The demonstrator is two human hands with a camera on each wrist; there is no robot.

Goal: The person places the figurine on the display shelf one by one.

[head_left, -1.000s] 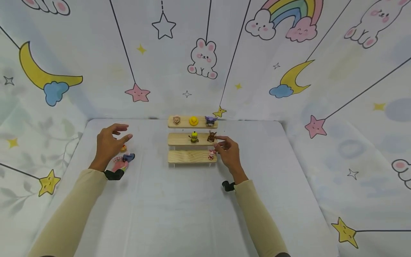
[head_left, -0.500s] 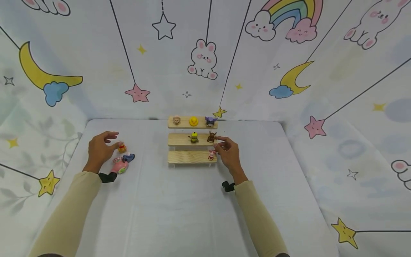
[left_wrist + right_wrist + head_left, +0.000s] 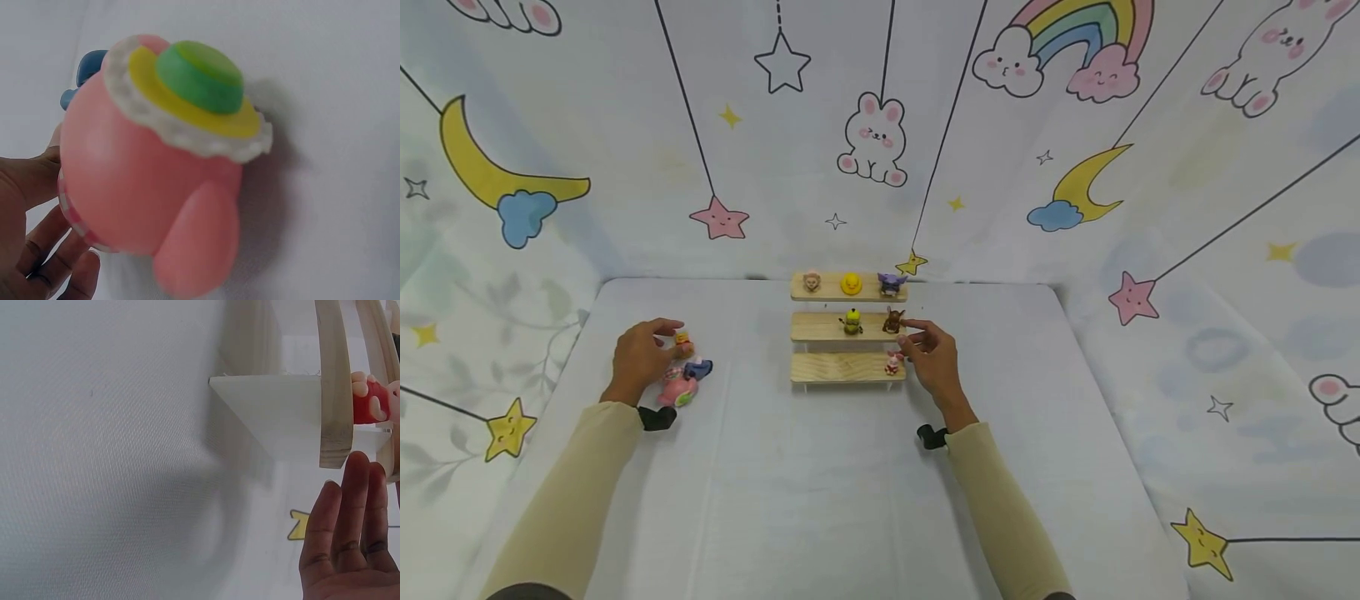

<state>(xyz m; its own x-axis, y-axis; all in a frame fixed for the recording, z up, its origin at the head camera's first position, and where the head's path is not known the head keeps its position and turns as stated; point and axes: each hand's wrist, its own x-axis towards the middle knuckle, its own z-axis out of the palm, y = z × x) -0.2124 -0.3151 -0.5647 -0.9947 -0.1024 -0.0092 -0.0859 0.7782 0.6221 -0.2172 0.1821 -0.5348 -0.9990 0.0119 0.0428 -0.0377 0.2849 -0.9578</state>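
My left hand (image 3: 642,354) pinches a small yellow-and-orange figurine (image 3: 682,343) between thumb and index finger at the table's left. Just below it lie a pink round figurine (image 3: 677,387) and a blue one (image 3: 699,368). The pink figurine (image 3: 144,169), with a green and yellow hat, fills much of the left wrist view and hides the pinched one. My right hand (image 3: 936,354) is held at the right end of a three-tier wooden shelf (image 3: 827,327), fingertips beside a brown figurine (image 3: 892,321). Its visible fingers (image 3: 352,509) are straight in the right wrist view.
A pink-and-white figurine (image 3: 892,362) stands on the lowest tier, and a yellow-green one (image 3: 852,321) on the middle tier. The top tier bears a lion-like head (image 3: 811,282), a yellow duck (image 3: 851,284) and a purple figurine (image 3: 891,284). A printed cloth (image 3: 970,167) hangs behind.
My left hand has come down to the yellow-and-orange figurine and closed its thumb and index finger round it. The right hand has stayed beside the shelf.
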